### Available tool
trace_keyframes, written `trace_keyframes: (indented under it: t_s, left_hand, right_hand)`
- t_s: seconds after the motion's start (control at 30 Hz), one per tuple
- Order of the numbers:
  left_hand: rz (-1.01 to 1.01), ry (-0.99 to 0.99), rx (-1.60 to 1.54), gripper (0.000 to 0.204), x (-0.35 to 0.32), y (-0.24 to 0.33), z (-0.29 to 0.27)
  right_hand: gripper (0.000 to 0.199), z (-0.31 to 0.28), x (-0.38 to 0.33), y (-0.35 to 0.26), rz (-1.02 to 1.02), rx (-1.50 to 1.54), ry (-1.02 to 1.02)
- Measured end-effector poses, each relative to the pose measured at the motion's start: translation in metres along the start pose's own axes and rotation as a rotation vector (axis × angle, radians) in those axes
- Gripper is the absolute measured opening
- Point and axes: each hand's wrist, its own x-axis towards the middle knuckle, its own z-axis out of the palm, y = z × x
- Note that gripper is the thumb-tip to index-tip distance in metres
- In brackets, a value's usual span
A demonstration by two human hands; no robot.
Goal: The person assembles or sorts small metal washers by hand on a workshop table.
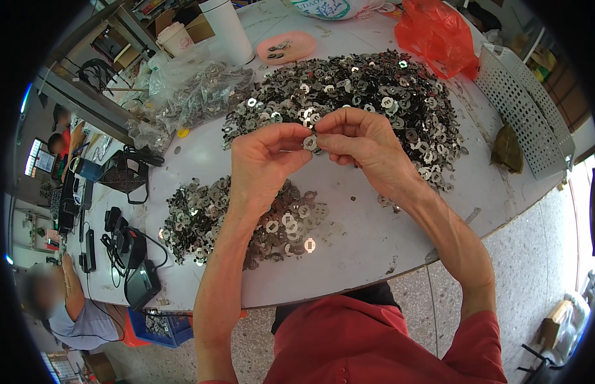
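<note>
Head view, looking down over the person's arms: both hands meet above the white tabletop (361,211), and between them sits one small round metal disc (309,143). The left hand (262,160) pinches the disc with thumb and fingertips from its side, and the right hand (361,142) grips it from the other side, fingers curled in, so both are closed on the same little piece. The disc is held in the air, just over the near edge of the big heap of metal discs (374,96) that spreads across the tabletop beyond the hands. Nearer than the disc, under the left forearm, lies a smaller heap of discs (201,217), shiny and dark pieces mixed, with one bright piece (309,244) lying apart at its near side. Beyond the big heap, a pink tray (286,47) holds a few pieces, and beside it stand a tall white cylinder (228,29) and a paper cup (176,38). Left of the big heap sit clear plastic bags of parts (195,89). Right of the heap are an orange plastic bag (438,32), a white perforated metal basket (525,109) and a brown crumpled lump (507,148). Far left of the small heap, black cables and chargers (124,243) trail along the tabletop's edge, and another person in a grey shirt (67,307) sits there.
</note>
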Motion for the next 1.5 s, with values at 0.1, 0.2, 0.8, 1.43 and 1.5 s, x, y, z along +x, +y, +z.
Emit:
trace_keyframes:
  t_s: [0.1,0.2,0.8,1.43,1.5]
  left_hand:
    - [0.01,0.008,0.027,0.027,-0.001,0.0,0.002]
    - [0.041,0.023,0.049,0.026,-0.001,0.0,0.003]
    - [-0.037,0.023,-0.11,0.023,0.0,0.002,0.005]
    - [-0.12,0.049,-0.274,0.024,0.002,0.004,-0.003]
    - [-0.119,0.033,-0.255,0.025,0.003,0.002,-0.005]
  right_hand:
    - [0.018,0.0,0.0,0.001,-0.012,-0.027,-0.005]
    - [0.019,0.001,0.0,0.0,-0.02,-0.056,-0.015]
    - [0.02,-0.001,0.001,0.002,0.0,-0.006,-0.053]
    - [0.023,-0.004,0.002,0.0,0.121,0.154,-0.081]
    - [0.023,-0.003,0.002,0.0,0.12,0.154,-0.08]
